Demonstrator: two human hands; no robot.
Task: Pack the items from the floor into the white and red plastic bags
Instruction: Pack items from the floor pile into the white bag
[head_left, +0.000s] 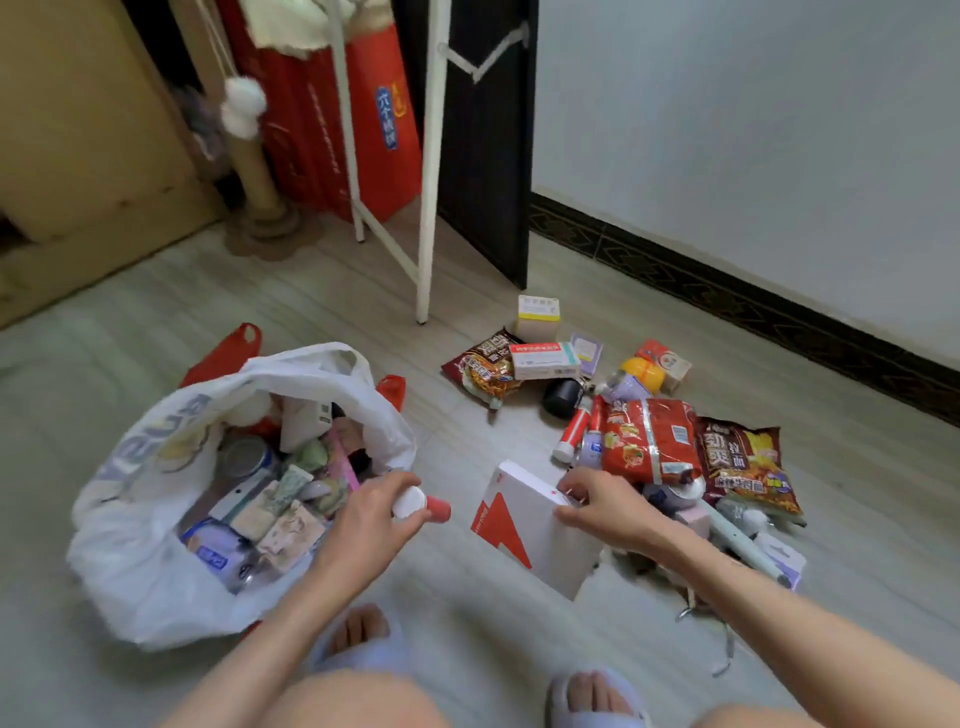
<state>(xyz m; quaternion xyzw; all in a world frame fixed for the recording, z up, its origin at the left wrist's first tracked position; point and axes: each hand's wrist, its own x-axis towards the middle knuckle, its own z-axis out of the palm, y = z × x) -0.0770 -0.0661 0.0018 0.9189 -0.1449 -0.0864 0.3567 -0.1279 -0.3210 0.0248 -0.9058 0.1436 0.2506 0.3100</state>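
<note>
Nearest are two bare knees and two feet in pale slippers. Above them both forearms reach forward. The left hand, palm down, is curled around a small tube with a white cap and a red body, held at the near right rim of the white plastic bag. The right hand pinches the far edge of a flat white box with a red shape on its lid, fingers and thumb closed on it; the box sits tilted, its near corner toward the floor.

The white bag stands open on the left, crammed with packets, a can and small boxes (too jumbled to count). The red plastic bag shows behind it as two red handles.

Farther right, loose items lie on the pale floor: three snack packets, of which the red packet is the brightest, one red-and-white tube, one black cup, and one yellow ball. Farthest lie several small cartons.
</note>
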